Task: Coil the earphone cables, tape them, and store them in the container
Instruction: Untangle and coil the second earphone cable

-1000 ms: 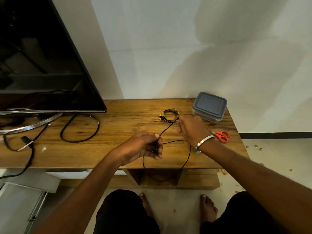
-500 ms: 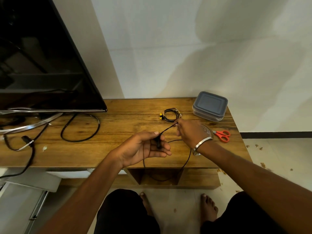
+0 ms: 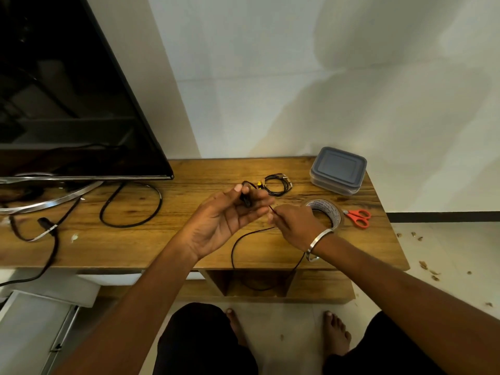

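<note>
- Two bare hands work a thin black earphone cable (image 3: 244,236) above a long wooden bench (image 3: 167,239), seen from a head-worn camera looking down.
- The left hand (image 3: 219,223) is turned palm up, its fingers (image 3: 238,188) curled round one end of the cable, pinching a small black part near the thumb.
- The right hand (image 3: 296,226), with a silver metal bangle (image 3: 319,240) on the wrist, pinches the same cable just beside the left hand's fingertips; its fingers are closed on the wire.
- From the hands the cable drops in a slack loop over the bench's front edge and hangs before an open wooden shelf (image 3: 257,285) below.
- One already coiled black earphone set with a yellow tip (image 3: 276,184) lies on the bench, just beyond the left hand.
- A grey rectangular plastic container with its lid on (image 3: 338,170) stands at the far right corner of the bench.
- A roll of clear printed tape (image 3: 328,211) lies flat just behind the right hand, with orange-handled scissors (image 3: 358,217) just to its right.
- A black flat television screen (image 3: 67,104) on a silver stand fills the left, thick black power cables (image 3: 130,207) looped on the bench beside it.
</note>
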A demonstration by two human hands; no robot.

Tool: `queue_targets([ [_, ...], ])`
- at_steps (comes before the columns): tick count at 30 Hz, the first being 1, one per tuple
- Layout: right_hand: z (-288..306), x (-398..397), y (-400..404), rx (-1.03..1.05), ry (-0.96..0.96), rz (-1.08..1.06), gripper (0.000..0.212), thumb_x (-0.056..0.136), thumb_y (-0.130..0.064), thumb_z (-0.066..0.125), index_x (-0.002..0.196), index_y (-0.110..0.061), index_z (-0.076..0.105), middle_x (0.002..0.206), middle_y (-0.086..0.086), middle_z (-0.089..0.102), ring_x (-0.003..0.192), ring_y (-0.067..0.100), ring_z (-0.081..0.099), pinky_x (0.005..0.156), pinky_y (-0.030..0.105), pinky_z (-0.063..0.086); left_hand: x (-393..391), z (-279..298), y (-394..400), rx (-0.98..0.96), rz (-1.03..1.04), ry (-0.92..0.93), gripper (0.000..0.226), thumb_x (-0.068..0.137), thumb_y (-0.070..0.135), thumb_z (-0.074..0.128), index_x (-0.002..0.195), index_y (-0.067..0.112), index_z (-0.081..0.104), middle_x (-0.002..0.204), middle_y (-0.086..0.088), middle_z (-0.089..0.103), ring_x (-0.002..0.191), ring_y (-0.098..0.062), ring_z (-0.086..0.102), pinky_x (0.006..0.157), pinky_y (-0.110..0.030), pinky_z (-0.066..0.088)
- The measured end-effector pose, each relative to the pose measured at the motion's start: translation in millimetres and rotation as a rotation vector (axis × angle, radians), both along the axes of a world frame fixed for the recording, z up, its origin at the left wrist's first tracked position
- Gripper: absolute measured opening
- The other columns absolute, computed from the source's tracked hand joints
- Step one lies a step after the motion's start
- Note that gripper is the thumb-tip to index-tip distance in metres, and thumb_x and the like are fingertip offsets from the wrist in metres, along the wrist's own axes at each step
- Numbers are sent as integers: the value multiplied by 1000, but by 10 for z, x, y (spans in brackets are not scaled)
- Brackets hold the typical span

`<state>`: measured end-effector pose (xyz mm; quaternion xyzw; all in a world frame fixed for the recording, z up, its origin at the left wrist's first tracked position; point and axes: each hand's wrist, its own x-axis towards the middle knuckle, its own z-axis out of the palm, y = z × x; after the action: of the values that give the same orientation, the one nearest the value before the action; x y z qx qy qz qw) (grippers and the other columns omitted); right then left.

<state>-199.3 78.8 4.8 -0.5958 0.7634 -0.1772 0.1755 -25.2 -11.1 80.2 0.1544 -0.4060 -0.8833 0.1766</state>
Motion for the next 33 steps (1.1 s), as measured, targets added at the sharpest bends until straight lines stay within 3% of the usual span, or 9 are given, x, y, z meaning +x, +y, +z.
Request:
queue_targets([
  [6, -100, 22, 28, -82, -56, 14, 38, 97, -40, 32, 90, -17, 62, 87, -2, 62, 86, 17, 58, 80, 37, 40, -12, 43, -147, -82, 146, 82, 23, 103, 18, 34, 93, 12, 55, 129, -20, 59, 129, -32, 52, 104, -46, 46],
  [9, -93, 61, 46, -122, -153, 49, 29, 99, -28, 36, 94, -13, 60, 76, -8, 65, 72, 8, 62, 76, 31, 46, -27, 29, -176, -120, 220, 84, 21, 102, 19, 37, 94, 13, 55, 138, -20, 53, 131, -29, 51, 105, -46, 45],
  [16, -69, 161, 121, -15, -220, 170, 26, 100, -26, 35, 99, -19, 60, 69, -10, 61, 63, 1, 56, 68, 22, 44, -27, -69, -229, -266, 374, -45, 21, 100, 19, 44, 91, 17, 63, 136, -6, 59, 130, -16, 51, 110, -50, 37],
  [20, 13, 215, 121, -25, -202, 229, 27, 100, -25, 39, 102, -14, 63, 73, -9, 58, 65, 5, 52, 65, 22, 41, -43, -130, -210, -435, 398, -150, 21, 100, 17, 44, 89, 17, 61, 138, 1, 57, 132, -8, 48, 113, -42, 35],
  [24, 42, 286, 94, -3, -149, 314, 28, 99, -25, 42, 109, -10, 63, 83, 0, 64, 70, 6, 49, 63, 21, 36, -74, -213, -227, -576, 395, -210, 20, 100, 18, 46, 89, 20, 64, 138, 11, 55, 131, -5, 47, 101, -30, 38],
  [27, 79, 331, 95, -27, -169, 344, 26, 98, -23, 44, 111, -11, 63, 89, -1, 67, 62, -5, 46, 59, 6, 32, -80, -277, -255, -760, 359, -261, 19, 99, 17, 48, 91, 19, 66, 136, 12, 53, 131, -2, 45, 94, -19, 40],
  [29, 114, 344, 97, -59, -207, 318, 23, 97, -21, 45, 109, -13, 63, 84, -14, 64, 62, -14, 49, 59, 4, 33, -69, -310, -269, -856, 317, -297, 18, 99, 16, 50, 92, 18, 66, 136, 11, 52, 127, 3, 46, 88, -10, 42],
  [31, 140, 337, 101, -76, -284, 256, 19, 95, -21, 49, 107, -16, 63, 69, -18, 55, 59, -8, 51, 56, 9, 35, -49, -357, -283, -959, 270, -333, 16, 98, 16, 52, 92, 15, 66, 131, 14, 54, 128, 7, 44, 89, -7, 40],
  [33, 167, 327, 104, -97, -380, 195, 14, 93, -22, 53, 103, -21, 62, 65, -12, 55, 55, 4, 52, 56, 24, 44, -19, -413, -303, -1103, 241, -364, 16, 97, 15, 54, 92, 10, 67, 118, 20, 58, 129, 13, 40, 96, -7, 35],
])
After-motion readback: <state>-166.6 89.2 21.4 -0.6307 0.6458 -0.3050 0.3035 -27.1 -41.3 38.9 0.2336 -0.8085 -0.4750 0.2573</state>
